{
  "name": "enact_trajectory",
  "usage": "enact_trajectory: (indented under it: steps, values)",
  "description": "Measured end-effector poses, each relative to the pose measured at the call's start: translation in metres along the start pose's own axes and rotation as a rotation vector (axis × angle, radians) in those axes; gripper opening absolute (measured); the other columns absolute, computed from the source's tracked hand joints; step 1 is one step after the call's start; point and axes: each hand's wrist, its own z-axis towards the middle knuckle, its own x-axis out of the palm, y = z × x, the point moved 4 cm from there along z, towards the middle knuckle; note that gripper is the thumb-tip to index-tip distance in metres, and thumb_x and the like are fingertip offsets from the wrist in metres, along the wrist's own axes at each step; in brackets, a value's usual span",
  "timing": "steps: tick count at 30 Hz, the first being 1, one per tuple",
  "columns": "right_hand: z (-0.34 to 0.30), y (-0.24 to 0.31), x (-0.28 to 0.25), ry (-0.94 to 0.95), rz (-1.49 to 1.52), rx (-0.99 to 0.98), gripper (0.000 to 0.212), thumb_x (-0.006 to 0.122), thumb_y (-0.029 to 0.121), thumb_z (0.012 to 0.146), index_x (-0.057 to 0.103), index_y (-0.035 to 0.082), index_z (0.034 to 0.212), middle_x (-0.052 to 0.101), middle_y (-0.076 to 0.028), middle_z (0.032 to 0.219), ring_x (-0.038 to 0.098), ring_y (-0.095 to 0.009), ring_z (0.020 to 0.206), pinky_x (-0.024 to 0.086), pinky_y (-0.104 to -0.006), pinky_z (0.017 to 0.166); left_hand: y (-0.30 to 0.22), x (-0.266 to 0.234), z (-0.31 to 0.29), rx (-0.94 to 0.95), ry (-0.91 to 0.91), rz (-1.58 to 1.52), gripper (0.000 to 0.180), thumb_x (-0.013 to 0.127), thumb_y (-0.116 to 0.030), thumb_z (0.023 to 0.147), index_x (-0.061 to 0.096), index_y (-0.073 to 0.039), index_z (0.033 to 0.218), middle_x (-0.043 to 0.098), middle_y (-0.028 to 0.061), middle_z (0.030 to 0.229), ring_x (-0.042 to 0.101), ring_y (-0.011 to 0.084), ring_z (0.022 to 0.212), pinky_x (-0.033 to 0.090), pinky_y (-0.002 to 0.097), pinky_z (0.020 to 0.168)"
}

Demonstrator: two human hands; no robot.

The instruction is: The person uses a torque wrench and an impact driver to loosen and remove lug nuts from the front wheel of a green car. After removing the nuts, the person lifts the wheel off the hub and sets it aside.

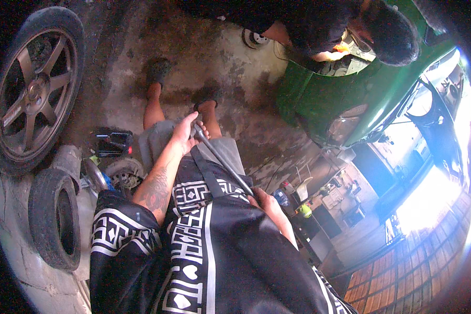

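Observation:
A long dark metal bar (pixel 225 162), like a breaker bar, slants across my lap, from the upper left down to the lower right. My left hand (pixel 186 136) is closed round its thicker upper end; the fingers partly hide that end, so any fitting on it is unclear. Toward the bar's lower end my right hand (pixel 267 201) is closed on it, close against my dark patterned shirt (pixel 235 251). A black strap (pixel 206 172) hangs down over my grey shorts (pixel 162 136), beneath the bar.
Beside a green car (pixel 319 97) a dark-clothed person reaches a hand (pixel 329 55) into the wheel arch. A brake disc (pixel 254 39) lies on the stained floor (pixel 214 57). At left stand a bronze spoked wheel (pixel 34 97) and a bare tyre (pixel 52 220). Cluttered shelving (pixel 329 199) is at right.

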Motion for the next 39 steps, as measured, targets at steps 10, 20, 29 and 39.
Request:
enact_trajectory:
  steps: [10, 20, 29, 39]
  values:
    - [0.003, -0.004, 0.004, 0.018, -0.006, -0.003, 0.042, 0.061, 0.030, 0.094, 0.055, 0.001, 0.124, 0.066, -0.026, 0.100, 0.064, -0.042, 0.099, 0.051, -0.0458, 0.083, -0.001, -0.005, -0.005, 0.030, 0.005, -0.031, 0.038, 0.059, -0.043, 0.092, 0.058, -0.007, 0.080, 0.062, 0.0097, 0.071, 0.064, 0.0279, 0.067, 0.054, 0.0439, 0.070]
    - [-0.004, -0.013, 0.019, -0.049, 0.016, -0.040, 0.040, 0.061, 0.031, 0.094, 0.056, 0.002, 0.122, 0.066, -0.026, 0.100, 0.063, -0.042, 0.099, 0.051, -0.0460, 0.081, 0.006, -0.009, -0.004, 0.019, 0.017, 0.031, 0.036, 0.058, -0.043, 0.093, 0.059, -0.009, 0.079, 0.063, 0.0089, 0.070, 0.065, 0.0276, 0.067, 0.054, 0.0428, 0.069]
    - [-0.004, -0.025, 0.025, -0.031, 0.065, -0.008, 0.039, 0.061, 0.031, 0.094, 0.056, 0.002, 0.119, 0.066, -0.027, 0.098, 0.063, -0.043, 0.096, 0.051, -0.0481, 0.080, 0.012, -0.009, 0.002, 0.010, 0.043, 0.061, 0.036, 0.058, -0.042, 0.093, 0.060, -0.009, 0.079, 0.063, 0.0091, 0.072, 0.064, 0.0272, 0.069, 0.055, 0.0438, 0.071]
    - [0.000, -0.035, 0.033, -0.062, 0.090, -0.028, 0.042, 0.059, 0.034, 0.095, 0.057, 0.002, 0.122, 0.066, -0.027, 0.097, 0.064, -0.043, 0.095, 0.051, -0.0474, 0.080, 0.005, -0.005, -0.002, 0.032, -0.020, 0.127, 0.038, 0.057, -0.043, 0.093, 0.058, -0.008, 0.079, 0.062, 0.0089, 0.070, 0.064, 0.0269, 0.066, 0.054, 0.0419, 0.068]
